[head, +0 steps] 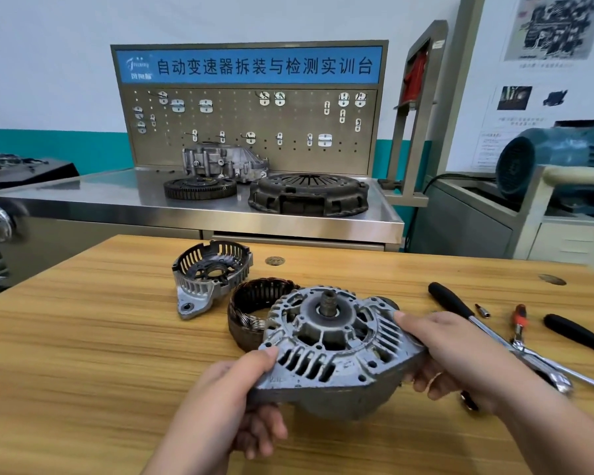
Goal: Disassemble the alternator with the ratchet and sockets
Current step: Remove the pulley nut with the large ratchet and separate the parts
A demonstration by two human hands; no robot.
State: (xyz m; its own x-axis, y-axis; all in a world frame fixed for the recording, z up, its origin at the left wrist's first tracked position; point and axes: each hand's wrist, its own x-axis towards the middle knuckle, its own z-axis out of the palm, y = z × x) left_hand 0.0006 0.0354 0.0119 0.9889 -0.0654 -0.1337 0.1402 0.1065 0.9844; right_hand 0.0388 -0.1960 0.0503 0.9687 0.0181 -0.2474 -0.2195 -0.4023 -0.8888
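Grey cast aluminium fills both grips: the left hand [234, 399] pinches the front housing [330, 341] at its near corner, thumb on top and fingers curled beneath, and the right hand [460, 358] clasps its right rim. It hangs just above the wooden table [83, 337], shaft [329, 303] up. Best kept level and supported from below, I judge. Behind lie one stator [251, 303] and one rear housing [210, 272]; to the right, one ratchet [451, 301], one other black handle [576, 334], one pair of pliers [518, 323], one small socket [481, 310]
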